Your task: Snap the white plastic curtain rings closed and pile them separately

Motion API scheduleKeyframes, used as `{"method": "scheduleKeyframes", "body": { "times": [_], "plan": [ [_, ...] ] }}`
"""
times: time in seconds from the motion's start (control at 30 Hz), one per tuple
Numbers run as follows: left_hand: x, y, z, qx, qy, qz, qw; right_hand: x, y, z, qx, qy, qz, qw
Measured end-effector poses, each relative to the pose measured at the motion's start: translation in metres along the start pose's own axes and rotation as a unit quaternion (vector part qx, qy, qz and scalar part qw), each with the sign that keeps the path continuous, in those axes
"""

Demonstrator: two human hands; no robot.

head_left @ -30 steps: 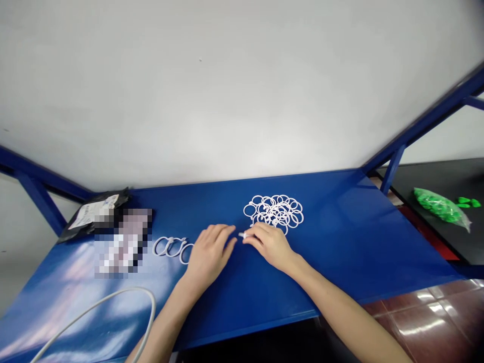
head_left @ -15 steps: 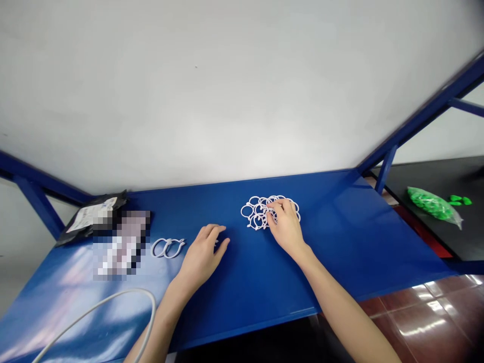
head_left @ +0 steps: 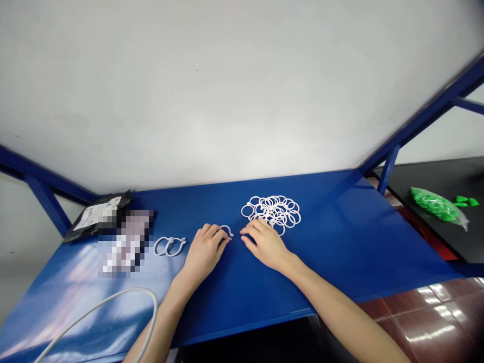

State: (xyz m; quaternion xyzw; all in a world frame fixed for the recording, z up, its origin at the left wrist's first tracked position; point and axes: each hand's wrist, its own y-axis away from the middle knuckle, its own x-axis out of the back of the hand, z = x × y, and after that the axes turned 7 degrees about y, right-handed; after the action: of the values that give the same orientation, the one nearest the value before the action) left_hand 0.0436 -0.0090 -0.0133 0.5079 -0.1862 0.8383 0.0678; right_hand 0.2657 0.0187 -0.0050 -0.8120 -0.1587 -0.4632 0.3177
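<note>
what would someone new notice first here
A heap of white rings sits mid-table on the bright blue table. Just in front of it, the left hand touches a single white ring and the right hand rests at the heap's near edge. Two joined rings lie further left.

Blue metal shelf [head_left: 340, 242] against a white wall [head_left: 227, 91], glossy red-brown floor [head_left: 434, 322]

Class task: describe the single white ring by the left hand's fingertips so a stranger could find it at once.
Start at the blue table. Near its middle lies a heap of white rings. The single ring lies left of it, at the left hand fingertips, apart from the heap and the linked pair.
</note>
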Motion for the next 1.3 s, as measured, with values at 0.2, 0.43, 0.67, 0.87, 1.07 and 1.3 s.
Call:
{"method": "scheduleKeyframes", "body": {
  "times": [0.2, 0.43, 0.67, 0.87, 1.07, 1.3],
  "plan": [
    [0.001, 0.0, 0.015, 0.009, 0.242, -0.025, 0.97, -0.001, 0.003, -0.007, -0.02, -0.144, -0.029, 0.989],
    [0.008, 0.0, 0.023, 0.114, 0.432, 0.005, 0.895, 0.005, -0.001, -0.009, -0.123, -0.302, -0.071, 0.943],
    [-0.002, 0.002, 0.019, 0.064, 0.376, 0.026, 0.924, -0.001, 0.002, -0.008, -0.085, -0.235, -0.058, 0.966],
    [-0.013, 0.006, 0.015, -0.066, 0.222, 0.094, 0.968, -0.008, 0.006, -0.007, -0.044, -0.154, -0.048, 0.986],
    [-0.012, 0.008, 0.013, -0.123, 0.17, 0.112, 0.971, -0.005, 0.007, -0.004, -0.023, -0.129, -0.07, 0.989],
    [-0.006, 0.005, 0.014, -0.085, 0.163, 0.086, 0.979, -0.002, 0.004, -0.001, -0.026, -0.071, -0.082, 0.994]
  ]
}}
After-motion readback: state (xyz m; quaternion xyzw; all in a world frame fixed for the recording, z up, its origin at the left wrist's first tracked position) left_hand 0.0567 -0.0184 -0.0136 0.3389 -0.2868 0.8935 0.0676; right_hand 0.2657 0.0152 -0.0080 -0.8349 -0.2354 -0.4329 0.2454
